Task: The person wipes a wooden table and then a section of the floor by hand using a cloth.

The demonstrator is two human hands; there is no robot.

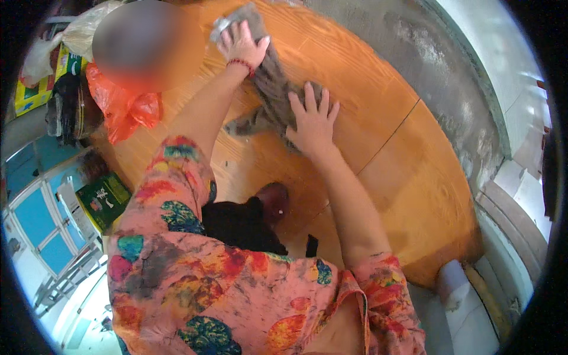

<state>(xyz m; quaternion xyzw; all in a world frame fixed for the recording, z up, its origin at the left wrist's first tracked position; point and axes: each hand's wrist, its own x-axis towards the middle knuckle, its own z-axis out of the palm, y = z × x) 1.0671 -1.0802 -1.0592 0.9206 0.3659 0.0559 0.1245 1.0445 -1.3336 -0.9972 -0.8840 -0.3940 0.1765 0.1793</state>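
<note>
A crumpled grey-brown cloth (277,93), perhaps a garment, lies lengthwise on an orange wood-grain surface (381,146). My left hand (246,46), with a red beaded bracelet at the wrist, rests palm down on its far end, fingers spread. Beside that hand the cloth shows a pale, whitish patch (219,26). Closer to me, my right hand (313,122) lies flat over the cloth's near part, its fingers apart. A second strip of the cloth (248,122) branches off to the left. Both palms hide the fabric under them.
An orange-red plastic bag (128,106) lies at left, below a blurred patch. Yellow-and-green packaging (33,95) and a green box (104,199) stand farther left. Before my body are black fabric (242,224) and a dark red rounded thing (273,202). A grey wall (426,57) borders the surface.
</note>
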